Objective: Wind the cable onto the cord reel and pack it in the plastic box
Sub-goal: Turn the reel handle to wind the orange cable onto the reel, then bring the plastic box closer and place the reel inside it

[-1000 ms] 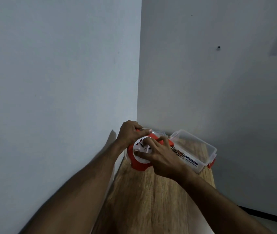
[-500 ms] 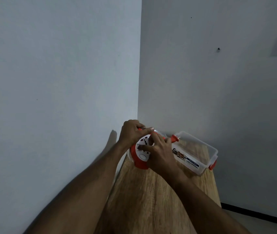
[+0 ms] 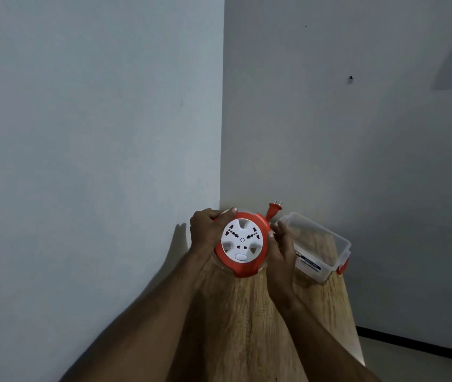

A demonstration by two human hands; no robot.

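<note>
The round cord reel (image 3: 242, 245) has an orange rim and a white socket face turned toward me. My left hand (image 3: 205, 230) grips its upper left edge, thumb over the top. My right hand (image 3: 281, 244) holds its right edge with curled fingers. An orange plug (image 3: 273, 209) with two pins sticks up from the reel's top right. The clear plastic box (image 3: 321, 244) stands open on the table just right of my right hand, with orange latches and a blue label.
A narrow wooden table (image 3: 249, 321) runs into the corner between two grey walls. The left wall stands close beside my left arm. The table's right edge drops to the floor (image 3: 412, 368).
My right hand came off the socket face and moved to the reel's right edge. The white face is now fully visible, and the plug has swung up above the reel.
</note>
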